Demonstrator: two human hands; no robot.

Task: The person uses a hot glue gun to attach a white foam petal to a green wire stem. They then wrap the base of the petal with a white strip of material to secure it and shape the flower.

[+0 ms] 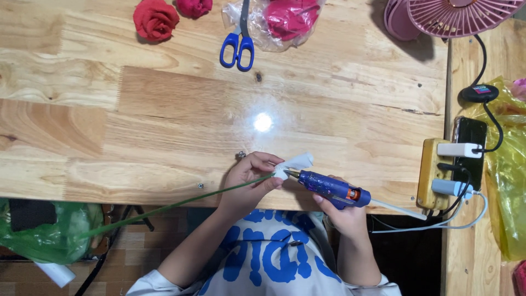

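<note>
My left hand (247, 178) pinches a thin green stem (181, 204) near its top, where a small white piece (296, 163) sits at the stem's end. The stem runs down-left past the table's front edge. My right hand (342, 211) grips a blue glue gun (329, 187) with an orange trigger. Its metal tip touches the white piece just right of my left fingers. A white glue stick (397, 209) pokes out of the gun's back.
Blue-handled scissors (237, 46), two red fabric roses (156, 19) and a clear bag of pink material (285, 19) lie at the wooden table's (164, 120) far side. A pink fan (455, 16) stands far right. A yellow power strip (433, 172) with plugs and a phone (470, 151) sit right.
</note>
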